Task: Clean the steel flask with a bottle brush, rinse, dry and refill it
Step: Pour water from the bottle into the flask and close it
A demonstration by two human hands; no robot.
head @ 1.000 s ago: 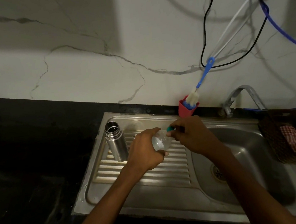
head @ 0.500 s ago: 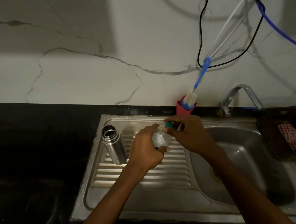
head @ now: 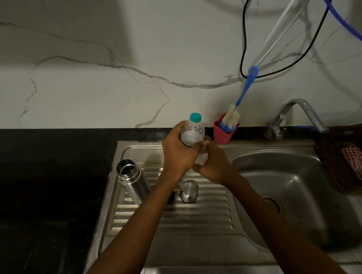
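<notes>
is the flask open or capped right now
Open. The flask stands upright on the drainboard with its dark mouth showing, and its steel cap sits apart beside it.

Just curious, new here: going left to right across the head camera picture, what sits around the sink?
Steel flask → flask cap → red cup holding the bottle brush → tap → basket.

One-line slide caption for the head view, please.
Both hands grip a teal-capped plastic bottle above the drainboard, beside the open steel flask.
</notes>
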